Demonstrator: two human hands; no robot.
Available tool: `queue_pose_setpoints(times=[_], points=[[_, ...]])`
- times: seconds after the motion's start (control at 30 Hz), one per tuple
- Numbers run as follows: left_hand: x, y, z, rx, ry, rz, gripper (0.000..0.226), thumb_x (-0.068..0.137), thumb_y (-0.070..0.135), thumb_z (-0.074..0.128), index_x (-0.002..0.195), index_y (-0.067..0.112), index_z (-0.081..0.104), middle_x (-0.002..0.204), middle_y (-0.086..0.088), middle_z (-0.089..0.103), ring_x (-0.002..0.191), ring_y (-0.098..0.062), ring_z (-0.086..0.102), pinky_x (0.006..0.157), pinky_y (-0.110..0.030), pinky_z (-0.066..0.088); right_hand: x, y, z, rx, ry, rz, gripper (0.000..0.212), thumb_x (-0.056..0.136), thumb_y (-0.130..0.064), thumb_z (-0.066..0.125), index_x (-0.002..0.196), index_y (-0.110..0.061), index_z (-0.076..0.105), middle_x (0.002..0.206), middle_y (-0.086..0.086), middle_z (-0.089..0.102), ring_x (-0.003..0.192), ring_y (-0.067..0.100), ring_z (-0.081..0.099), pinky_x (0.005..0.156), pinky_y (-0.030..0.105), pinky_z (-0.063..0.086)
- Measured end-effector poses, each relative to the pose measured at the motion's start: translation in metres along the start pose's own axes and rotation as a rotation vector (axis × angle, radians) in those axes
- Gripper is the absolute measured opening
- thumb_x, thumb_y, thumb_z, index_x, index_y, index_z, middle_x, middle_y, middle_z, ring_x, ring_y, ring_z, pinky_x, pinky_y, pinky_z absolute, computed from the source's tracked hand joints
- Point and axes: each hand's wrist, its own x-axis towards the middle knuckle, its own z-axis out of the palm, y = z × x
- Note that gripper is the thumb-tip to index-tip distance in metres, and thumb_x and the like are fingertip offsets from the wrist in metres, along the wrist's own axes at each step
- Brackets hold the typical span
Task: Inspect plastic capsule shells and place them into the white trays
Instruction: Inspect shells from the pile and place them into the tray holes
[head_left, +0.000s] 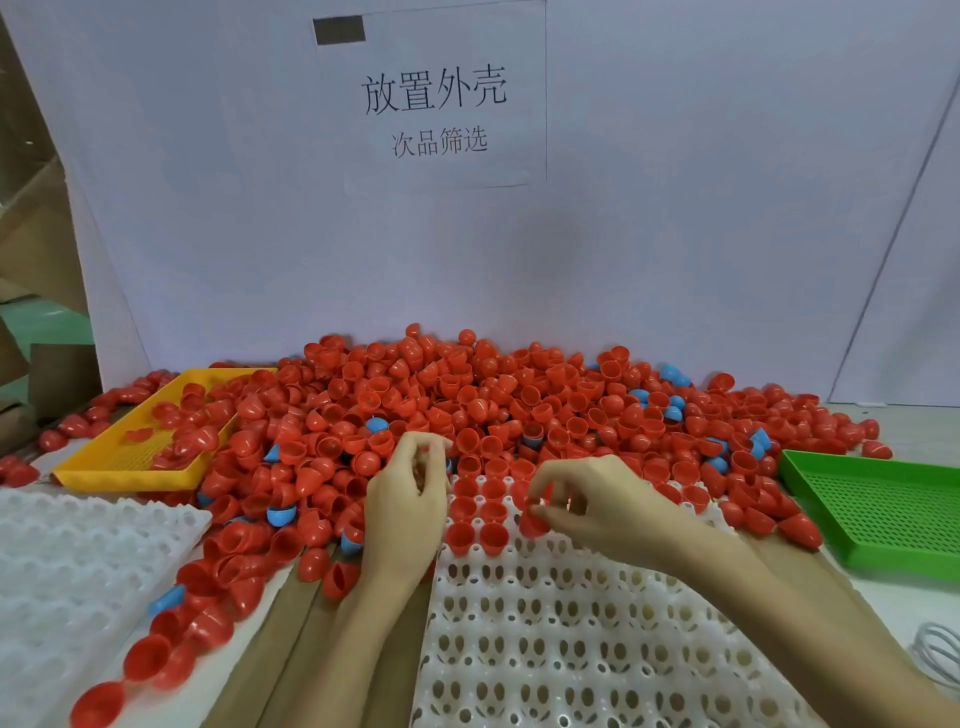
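Item: red capsule shell (532, 522), pinched in the right hand (587, 501) over the far rows of the white tray (571, 623) at the desk's near-middle; which way its mouth faces cannot be told. Seated shells (478, 535) in the tray's far cells stand mouth-up, long axis vertical. Left hand (410, 499): fingers curled at the pile's (467, 395) near edge, contents hidden. Second white tray (78, 561), near-left. Yellow tray (130, 457) far-left; green tray (878, 509) right edge.

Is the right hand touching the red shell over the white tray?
Touching. The head view shows the right hand pinching a red shell between its fingertips, just above the white tray.
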Motion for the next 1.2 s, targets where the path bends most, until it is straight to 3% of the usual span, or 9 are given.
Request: queue_pose_setpoints(times=[0.2, 0.43, 0.57, 0.7, 0.77, 0.83, 0.97, 1.1, 1.2], points=[[0.0, -0.016, 0.001, 0.324, -0.144, 0.076, 0.002, 0.105, 0.026, 0.06, 0.103, 0.027, 0.06, 0.057, 0.007, 0.055, 0.052, -0.011, 0.055, 0.043, -0.025, 0.038, 0.004, -0.001, 0.012, -0.067, -0.035, 0.017, 0.017, 0.102, -0.038, 0.066, 0.115, -0.028, 0.072, 0.073, -0.021, 0.06, 0.069, -0.006, 0.061, 0.067, 0.009, 0.047], [0.001, -0.014, -0.001, 0.378, -0.217, 0.117, 0.006, 0.102, 0.034, 0.065, 0.106, 0.032, 0.06, 0.056, 0.006, 0.051, 0.055, -0.013, 0.055, 0.05, -0.033, 0.049, 0.008, -0.004, 0.02, -0.105, -0.02, 0.038, 0.016, 0.101, -0.038, 0.069, 0.112, -0.026, 0.07, 0.082, -0.013, 0.068, 0.074, -0.001, 0.063, 0.067, 0.012, 0.048], [-0.002, -0.013, 0.001, 0.403, -0.258, 0.132, 0.003, 0.103, 0.037, 0.061, 0.102, 0.034, 0.06, 0.056, 0.008, 0.05, 0.056, -0.012, 0.055, 0.048, -0.023, 0.042, 0.009, -0.003, 0.014, -0.043, -0.021, 0.046, 0.019, 0.103, -0.041, 0.063, 0.111, -0.025, 0.071, 0.074, -0.016, 0.063, 0.068, -0.008, 0.062, 0.061, 0.012, 0.048], [-0.001, -0.015, 0.003, 0.402, -0.249, 0.151, 0.008, 0.105, 0.035, 0.059, 0.098, 0.033, 0.062, 0.054, 0.008, 0.049, 0.053, -0.01, 0.052, 0.046, -0.023, 0.039, 0.02, 0.017, -0.004, -0.004, 0.11, 0.087, 0.017, 0.105, -0.033, 0.06, 0.115, -0.022, 0.069, 0.077, -0.01, 0.067, 0.064, -0.008, 0.062, 0.058, 0.011, 0.048], [-0.001, -0.014, 0.003, 0.394, -0.239, 0.158, 0.01, 0.105, 0.033, 0.058, 0.096, 0.032, 0.062, 0.052, 0.008, 0.049, 0.052, -0.011, 0.052, 0.046, -0.024, 0.04, 0.031, 0.033, -0.014, -0.062, 0.209, 0.127, 0.018, 0.105, -0.028, 0.06, 0.121, -0.022, 0.065, 0.09, -0.009, 0.067, 0.074, 0.0, 0.063, 0.066, 0.018, 0.052], [-0.002, -0.013, 0.004, 0.389, -0.229, 0.169, 0.012, 0.105, 0.031, 0.059, 0.094, 0.032, 0.062, 0.051, 0.008, 0.047, 0.053, -0.012, 0.053, 0.049, -0.026, 0.043, 0.042, 0.049, -0.021, -0.124, 0.256, 0.157, 0.026, 0.105, -0.021, 0.06, 0.131, -0.023, 0.061, 0.107, -0.004, 0.064, 0.092, 0.008, 0.061, 0.086, 0.028, 0.055], [-0.003, -0.012, 0.003, 0.395, -0.234, 0.204, 0.013, 0.105, 0.029, 0.058, 0.093, 0.032, 0.061, 0.05, 0.01, 0.043, 0.056, -0.009, 0.054, 0.049, -0.024, 0.042, 0.057, 0.076, -0.025, -0.217, 0.2, 0.215, 0.04, 0.103, -0.004, 0.059, 0.137, -0.023, 0.064, 0.136, 0.0, 0.058, 0.12, 0.019, 0.06, 0.102, 0.034, 0.054], [-0.002, -0.009, 0.005, 0.357, -0.237, 0.206, 0.013, 0.106, 0.027, 0.059, 0.094, 0.03, 0.063, 0.05, 0.009, 0.043, 0.049, -0.012, 0.048, 0.045, -0.027, 0.038, 0.066, 0.088, -0.025, -0.315, 0.109, 0.196, 0.032, 0.096, -0.008, 0.071, 0.124, -0.024, 0.073, 0.127, -0.005, 0.061, 0.119, 0.018, 0.059, 0.102, 0.036, 0.053], [-0.002, -0.007, 0.006, 0.315, -0.242, 0.205, 0.015, 0.106, 0.026, 0.059, 0.092, 0.03, 0.063, 0.049, 0.009, 0.042, 0.046, -0.012, 0.046, 0.044, -0.027, 0.038, 0.071, 0.09, -0.017, -0.367, 0.136, 0.162, 0.02, 0.094, -0.015, 0.076, 0.113, -0.022, 0.077, 0.113, -0.009, 0.057, 0.111, 0.016, 0.06, 0.091, 0.03, 0.053]])
